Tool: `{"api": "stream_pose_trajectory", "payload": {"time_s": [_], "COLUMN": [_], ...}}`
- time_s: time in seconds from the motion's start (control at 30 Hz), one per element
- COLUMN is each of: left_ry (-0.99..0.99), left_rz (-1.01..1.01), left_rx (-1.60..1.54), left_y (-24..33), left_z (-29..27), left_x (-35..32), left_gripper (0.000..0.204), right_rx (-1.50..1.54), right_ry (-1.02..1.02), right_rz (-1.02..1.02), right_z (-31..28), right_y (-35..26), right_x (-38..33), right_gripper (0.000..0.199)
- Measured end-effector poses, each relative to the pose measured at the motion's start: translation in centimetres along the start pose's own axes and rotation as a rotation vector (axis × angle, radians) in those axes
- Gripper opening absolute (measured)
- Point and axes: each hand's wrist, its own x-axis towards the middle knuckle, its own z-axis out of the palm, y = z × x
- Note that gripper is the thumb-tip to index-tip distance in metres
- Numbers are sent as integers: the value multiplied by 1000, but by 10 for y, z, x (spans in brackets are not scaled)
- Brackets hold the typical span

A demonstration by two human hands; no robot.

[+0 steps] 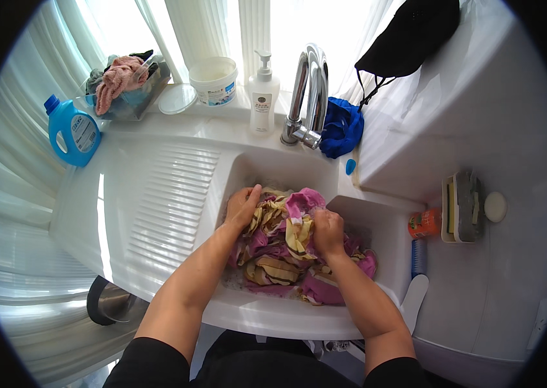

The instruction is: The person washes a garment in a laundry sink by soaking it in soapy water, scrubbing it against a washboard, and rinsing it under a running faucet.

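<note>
A wet bundle of pink and yellow striped cloth [273, 269] fills much of the white sink [242, 169], with suds around its edges. At the bundle's left side, my left hand [242, 207] is closed on a fold of it, the thumb uppermost and the other fingers partly hidden. My right hand [329, 231] makes a fist round another part of the cloth, a bit farther right. Between the two hands a pink and yellow section is bunched up above the rest. Whether this is one garment or several, I cannot tell.
A ribbed washboard [173, 194] adjoins the sink's left. Behind stand a blue detergent bottle [79, 136], a bin of clothes [134, 100], a white tub [214, 81], a pump bottle [263, 97] and a chrome faucet [312, 97]. A brush [419, 260] lies right.
</note>
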Motion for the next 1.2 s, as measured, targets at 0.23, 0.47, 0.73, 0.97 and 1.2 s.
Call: {"api": "stream_pose_trajectory", "payload": {"time_s": [0.23, 0.47, 0.73, 0.97, 1.2], "left_ry": [72, 180, 257, 108, -348], "left_rz": [264, 192, 539, 200, -76], "left_rx": [142, 37, 282, 460, 563], "left_y": [-22, 43, 47, -42, -92], "left_z": [-15, -42, -20, 44, 85], "left_x": [-61, -91, -48, -6, 44], "left_gripper": [62, 37, 49, 43, 38], "right_rx": [1234, 441, -927, -933, -754], "right_ry": [78, -388, -447, -738, -820], "right_rz": [111, -211, -398, -299, -113], "right_z": [-86, -52, 29, 68, 106], "right_y": [-80, -63, -18, -3, 48], "right_x": [-33, 23, 26, 57, 92], "right_gripper": [20, 31, 111, 78, 66]}}
